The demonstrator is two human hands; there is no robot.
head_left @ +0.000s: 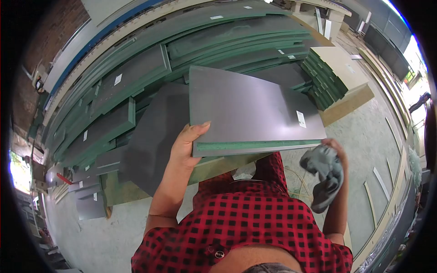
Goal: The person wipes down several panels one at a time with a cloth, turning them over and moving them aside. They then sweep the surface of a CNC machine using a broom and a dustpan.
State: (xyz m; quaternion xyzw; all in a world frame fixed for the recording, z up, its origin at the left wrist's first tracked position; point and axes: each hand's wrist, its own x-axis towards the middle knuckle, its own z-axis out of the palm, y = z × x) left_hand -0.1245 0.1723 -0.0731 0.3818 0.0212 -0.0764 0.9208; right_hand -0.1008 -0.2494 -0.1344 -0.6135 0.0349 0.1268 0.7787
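Hands set well apart at the near corners of a grey panel (246, 107), a worker in a checked shirt (255, 214) holds it at waist height before stacks of green-edged boards (236, 38). The left hand (185, 139) clamps the near left corner, thumb on top; the right hand (336, 148) clutches a grey cloth (324, 168) by the near right corner, though whether it also bears the panel cannot be told. A white label (301, 118) sits toward the panel's right side. Flat and thick, the panel looks stiff and probably weighty, its sheen suggesting a face that could slip under a dry palm, its corners likely to chip if knocked. Opposite edges seem the surest hold, fingers beneath and thumbs above. To the right, a pale sheet (339, 68) tops a smaller pile.
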